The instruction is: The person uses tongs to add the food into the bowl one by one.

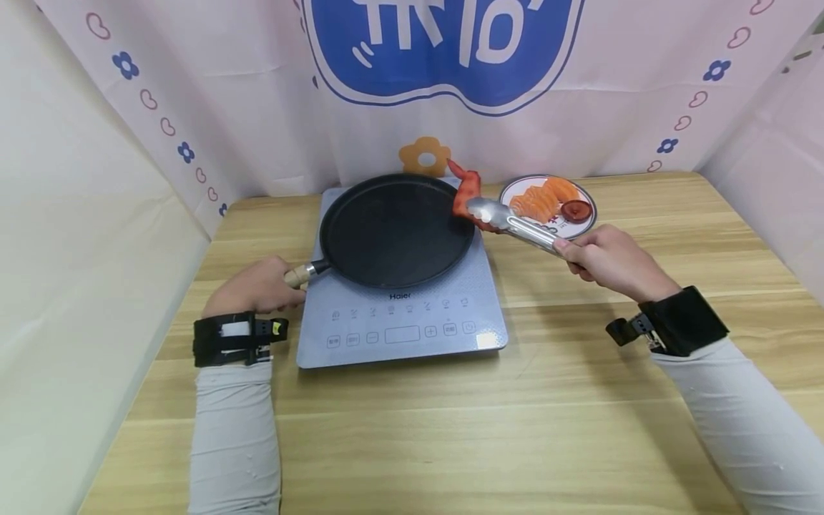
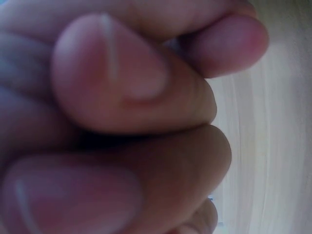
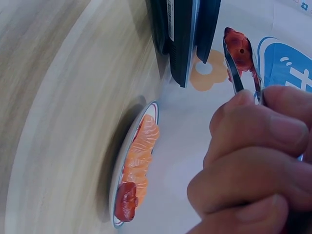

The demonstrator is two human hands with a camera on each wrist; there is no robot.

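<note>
My left hand grips the wooden handle of a flat black frying pan. In the left wrist view the curled fingers fill most of the picture and the handle is hidden. My right hand holds metal tongs by their rear part. Between the tongs' tips is a glossy red chicken wing, overlapping the pan's right rim in the head view. The right wrist view shows the wing raised higher than the pan, clasped from both sides.
The pan stands on a grey induction cooker with a panel facing me. Right of it, a round plate carries orange salmon slices and a dark red round piece. Behind the wooden table hangs a printed curtain.
</note>
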